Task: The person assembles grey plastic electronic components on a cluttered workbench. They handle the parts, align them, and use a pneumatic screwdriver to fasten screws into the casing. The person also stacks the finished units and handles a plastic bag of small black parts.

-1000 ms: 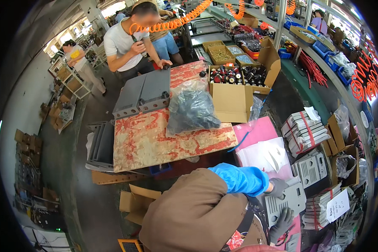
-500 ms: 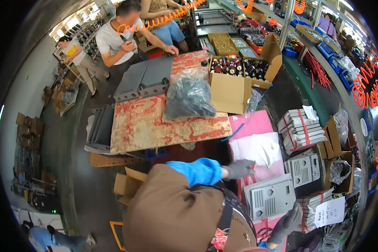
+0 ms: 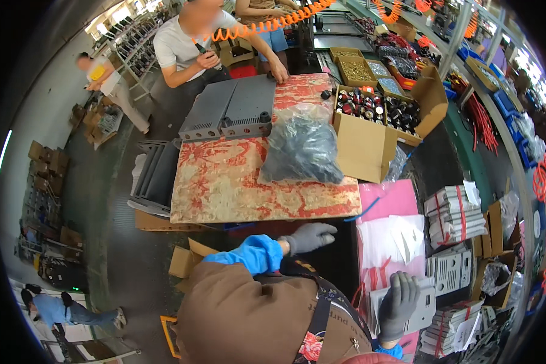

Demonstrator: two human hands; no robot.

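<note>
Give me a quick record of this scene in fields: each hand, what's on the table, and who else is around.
left hand: grey-gloved left hand, blue sleeve, held free over the near table edge, holding nothing
right hand: gloved right hand resting on a grey panel
table: red patterned tabletop with a dark plastic bag, open cardboard box and grey housings
others: person in a white shirt seated at the far end

— What sits on the red marbled tabletop (image 3: 224,182)?
— A clear bag of dark parts (image 3: 303,148), touching an open cardboard box (image 3: 364,142) of small red and black pieces.
— And at the far end?
— Two grey plastic housings (image 3: 233,109) side by side, with a seated person in a white shirt (image 3: 185,45) behind them under an orange coiled hose (image 3: 267,21).
</note>
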